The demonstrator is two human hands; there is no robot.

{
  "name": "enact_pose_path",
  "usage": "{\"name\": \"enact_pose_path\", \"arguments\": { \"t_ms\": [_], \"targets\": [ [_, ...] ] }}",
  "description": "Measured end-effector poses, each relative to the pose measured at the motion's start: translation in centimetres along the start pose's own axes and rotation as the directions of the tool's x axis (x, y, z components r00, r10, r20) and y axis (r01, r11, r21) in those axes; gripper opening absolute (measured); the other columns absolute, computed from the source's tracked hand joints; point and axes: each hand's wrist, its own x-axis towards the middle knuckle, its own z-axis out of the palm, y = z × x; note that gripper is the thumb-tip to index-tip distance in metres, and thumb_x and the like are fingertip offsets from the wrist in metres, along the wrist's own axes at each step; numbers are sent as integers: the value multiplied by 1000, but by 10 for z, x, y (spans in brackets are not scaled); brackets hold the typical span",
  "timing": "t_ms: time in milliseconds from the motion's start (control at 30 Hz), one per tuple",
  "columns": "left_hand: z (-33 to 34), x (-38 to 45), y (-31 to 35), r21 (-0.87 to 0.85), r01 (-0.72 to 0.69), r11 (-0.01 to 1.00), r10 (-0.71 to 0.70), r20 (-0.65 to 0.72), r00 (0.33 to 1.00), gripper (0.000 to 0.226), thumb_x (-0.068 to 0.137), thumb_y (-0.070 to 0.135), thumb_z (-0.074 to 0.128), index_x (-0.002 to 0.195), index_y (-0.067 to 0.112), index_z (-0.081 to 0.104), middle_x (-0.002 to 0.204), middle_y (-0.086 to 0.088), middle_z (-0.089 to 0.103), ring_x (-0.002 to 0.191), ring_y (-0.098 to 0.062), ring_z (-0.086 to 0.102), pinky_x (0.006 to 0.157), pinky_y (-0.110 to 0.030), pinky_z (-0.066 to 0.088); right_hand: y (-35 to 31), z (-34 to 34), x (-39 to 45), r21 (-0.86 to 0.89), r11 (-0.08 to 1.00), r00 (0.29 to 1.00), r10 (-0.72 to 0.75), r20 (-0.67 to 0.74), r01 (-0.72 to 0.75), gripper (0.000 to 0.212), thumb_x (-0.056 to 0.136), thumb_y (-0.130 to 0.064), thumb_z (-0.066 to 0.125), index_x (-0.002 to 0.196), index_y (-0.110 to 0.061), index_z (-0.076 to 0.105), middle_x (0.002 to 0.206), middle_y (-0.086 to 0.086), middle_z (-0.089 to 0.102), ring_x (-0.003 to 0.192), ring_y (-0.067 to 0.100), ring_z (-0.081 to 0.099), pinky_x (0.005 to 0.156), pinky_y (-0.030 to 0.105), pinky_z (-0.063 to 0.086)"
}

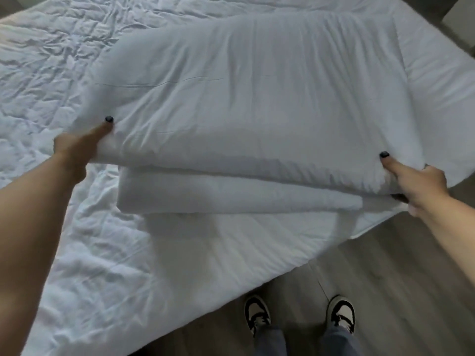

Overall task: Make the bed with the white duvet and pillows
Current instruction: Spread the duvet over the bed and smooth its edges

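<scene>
We see the folded white duvet (257, 104) lying on the bed (51, 73), near its edge above the floor (385, 265). The left hand (77, 147) pinches the duvet's near left corner, thumb on top. The right hand (416, 183) pinches the near right corner likewise.

We see the white duvet (252, 98) folded into a thick, layered pad, its near edge raised off the bed (77, 253) near the bed's right corner. A lower folded layer (231, 196) protrudes beneath it, flat on the wrinkled white sheet (51, 60). We cannot identify any pillows.
</scene>
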Motion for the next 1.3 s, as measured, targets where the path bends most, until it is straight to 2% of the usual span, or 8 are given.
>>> {"name": "enact_pose_path", "arguments": {
  "t_ms": [267, 467, 600, 700, 867, 1033, 1133, 1300],
  "targets": [
    [-31, -47, -51, -3, -177, 984, 177, 43, 983, 42, 75, 32, 85, 107, 9, 71, 106, -1, 72, 91, -10, 68, 80, -20, 55, 12, -59, 20, 44, 996, 996, 69, 52, -71, 111, 18, -75, 82, 111, -17, 67, 99, -5, 69, 95, 16, 67, 62, 18, 51],
    [7, -82, -111, 292, -46, 955, 74, -87, 993, 52, 75, 42, 82, 113, 9, 67, 111, -11, 69, 105, -26, 65, 84, -28, 45, -4, -5, -65, -483, 872, 966, -190, -177, 83, 76, 67, -33, 61, 133, 0, 44, 142, 25, 43, 131, 38, 43, 104, 51, 36],
    [14, -63, -103, 293, -54, 955, 75, -63, 995, 56, 76, 43, 81, 118, 9, 65, 116, -12, 68, 107, -27, 64, 87, -28, 46, -63, 84, -102, -538, 441, 580, -807, 111, 718, 65, 91, -29, 45, 151, -10, 29, 157, 21, 22, 145, 40, 19, 113, 63, 16],
    [11, -61, -110, 252, -38, 967, 56, -65, 996, 61, 72, 48, 81, 118, 12, 66, 113, -6, 68, 104, -22, 64, 89, -29, 49, -82, 177, -153, -469, 143, 422, -705, 570, 872, 72, 91, -60, 31, 154, -30, 17, 163, 8, 7, 149, 36, 0, 108, 71, 1],
    [8, -63, -99, 488, 25, 872, 94, -219, 971, 82, 74, 55, 67, 132, 3, 41, 135, -17, 52, 127, -36, 47, 107, -50, 33, -52, 233, -172, -571, -52, 467, -517, 717, 819, 73, 91, -71, 11, 153, -37, -8, 161, -1, -22, 142, 36, -31, 102, 74, -16],
    [71, -63, -35, 546, -589, 595, 655, 96, 750, 66, 94, 33, 43, 154, 13, 24, 163, -11, 14, 151, -25, 10, 120, -43, 5, -48, 233, -171, -569, -100, 456, -492, 741, 817, 70, 94, -63, 9, 153, -33, -13, 160, -3, -22, 144, 31, -29, 106, 69, -15],
    [124, -63, -35, 586, -667, 460, 573, 377, 727, 66, 100, 47, 29, 158, 24, 6, 166, -3, -3, 152, -22, -7, 119, -56, -5, -46, 223, -160, -555, -96, 436, -514, 739, 827, 67, 98, -52, 14, 155, -24, -10, 161, -4, -18, 147, 22, -23, 112, 61, -16],
    [147, -84, -76, 710, -611, 349, 371, 495, 786, 100, 75, 91, 11, 150, 36, -25, 159, -1, -31, 146, -32, -27, 105, -75, -9, -26, 166, -115, -662, -8, 546, -558, 625, 749, 72, 96, -52, 17, 155, -18, -5, 162, -4, -11, 149, 14, -11, 115, 43, -20]
  ]
}}
